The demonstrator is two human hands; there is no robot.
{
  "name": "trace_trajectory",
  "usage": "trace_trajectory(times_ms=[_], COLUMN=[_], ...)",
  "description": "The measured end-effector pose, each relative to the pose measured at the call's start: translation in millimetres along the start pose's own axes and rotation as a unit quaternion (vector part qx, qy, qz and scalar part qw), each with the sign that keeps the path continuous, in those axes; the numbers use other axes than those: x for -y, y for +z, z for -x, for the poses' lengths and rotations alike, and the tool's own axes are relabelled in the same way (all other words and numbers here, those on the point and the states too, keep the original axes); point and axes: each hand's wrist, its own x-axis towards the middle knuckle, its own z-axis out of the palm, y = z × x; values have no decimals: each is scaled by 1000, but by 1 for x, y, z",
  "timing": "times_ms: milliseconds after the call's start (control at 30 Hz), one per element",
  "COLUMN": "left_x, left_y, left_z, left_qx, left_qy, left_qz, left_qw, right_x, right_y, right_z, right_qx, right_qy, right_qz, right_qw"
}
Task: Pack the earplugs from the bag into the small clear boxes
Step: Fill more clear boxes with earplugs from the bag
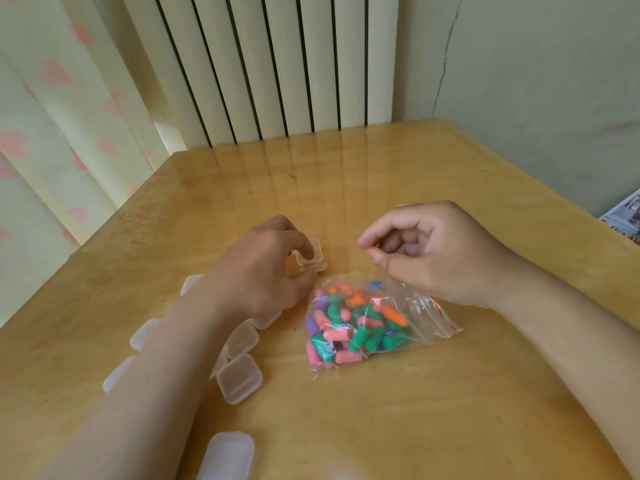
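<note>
Left hand (266, 268) curls in a pinch; right hand (440, 251) hovers, fingers curled.

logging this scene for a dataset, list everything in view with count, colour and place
table: one, glossy light wood, fills the lower frame
zip bag: one, clear with a red strip, lying at the table's centre
earplugs: many, pink, green, orange, purple and blue, inside the zip bag
small clear boxes: at least eight, translucent, scattered on the table left of the bag, partly under the left forearm
radiator: one, cream, behind the table
curtain: one, pale with pink hearts, far left
printed paper: grey and red, at the right edge
left hand: grips one of the small clear boxes just behind the bag
right hand: above the bag's mouth, fingers curled; cannot tell whether it pinches anything
</note>
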Motion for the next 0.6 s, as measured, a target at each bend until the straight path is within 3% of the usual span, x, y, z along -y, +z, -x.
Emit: trace_trajectory(times_ms=[133,400,600], left_x=[0,-13,-22], left_y=[4,6,11], left_z=[0,2,3], left_qx=[-9,-123,-134], left_qy=[22,154,200], left_qz=[4,12,37], left_qw=[1000,980,970], right_x=[-3,0,-1], right_y=[1,-5,-5], right_z=[0,-2,-1], right_qx=[3,-59,-76], right_qy=[9,4,-23], right_qz=[23,-3,-8], right_qw=[1000,998,997])
